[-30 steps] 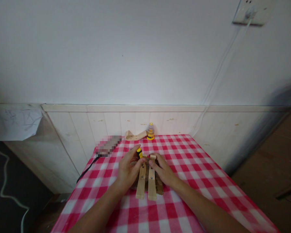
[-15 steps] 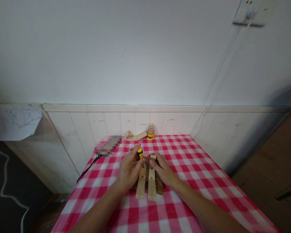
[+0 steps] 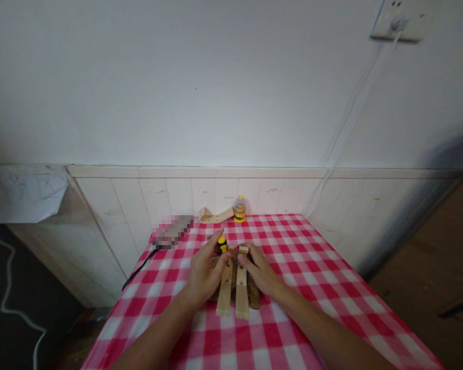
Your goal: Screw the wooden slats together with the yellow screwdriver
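Between the thumb and fingers of my left hand [image 3: 205, 267] is a small screwdriver [image 3: 223, 243] with a yellow and black handle; its shaft is hidden. That thumb also lies against the upper part of the left wooden strip [image 3: 225, 293]. My right hand [image 3: 260, 270] is closed on the far end of the right wooden strip [image 3: 242, 298], its thumb on top. Both pale strips have dark screws or holes along them and an upright bit at the far end. They rest side by side on a rough brown wooden board [image 3: 253, 295].
Against the wall at the back are a curved wooden piece [image 3: 216, 218] and a yellow-based clear cone-shaped container [image 3: 239, 209]. A blurred-out flat object [image 3: 173, 232] with a black strap lies at the back left. A red-and-white checked cloth [image 3: 285, 329] covers the table.
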The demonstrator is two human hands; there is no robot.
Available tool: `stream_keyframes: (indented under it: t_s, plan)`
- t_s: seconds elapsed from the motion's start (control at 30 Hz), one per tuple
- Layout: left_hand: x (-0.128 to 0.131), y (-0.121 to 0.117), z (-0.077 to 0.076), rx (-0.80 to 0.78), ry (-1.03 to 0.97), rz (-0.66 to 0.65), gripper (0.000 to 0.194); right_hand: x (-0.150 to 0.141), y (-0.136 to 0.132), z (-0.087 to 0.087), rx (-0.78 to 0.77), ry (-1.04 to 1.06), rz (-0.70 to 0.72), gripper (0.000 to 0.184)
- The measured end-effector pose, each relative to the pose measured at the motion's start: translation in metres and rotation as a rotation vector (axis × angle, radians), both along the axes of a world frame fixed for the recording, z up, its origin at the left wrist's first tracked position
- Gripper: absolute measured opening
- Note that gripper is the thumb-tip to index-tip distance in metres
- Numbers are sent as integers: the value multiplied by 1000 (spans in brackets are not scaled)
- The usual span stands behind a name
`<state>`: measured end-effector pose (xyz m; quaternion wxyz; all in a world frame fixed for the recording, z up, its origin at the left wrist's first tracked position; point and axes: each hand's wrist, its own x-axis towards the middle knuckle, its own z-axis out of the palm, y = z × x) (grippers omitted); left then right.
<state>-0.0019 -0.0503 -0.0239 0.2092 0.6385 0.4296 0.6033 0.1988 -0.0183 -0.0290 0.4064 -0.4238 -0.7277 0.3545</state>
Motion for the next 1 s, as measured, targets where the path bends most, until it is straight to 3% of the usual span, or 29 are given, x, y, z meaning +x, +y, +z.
stream_keyframes:
  t_s: [0.53, 1.0]
  plan:
    - [0, -1, 3, -6, 25, 24, 58, 0, 0, 0, 0, -1, 4, 24]
    - [0, -6, 10, -3, -6, -78, 60, 0, 1, -3, 17, 8, -9, 24]
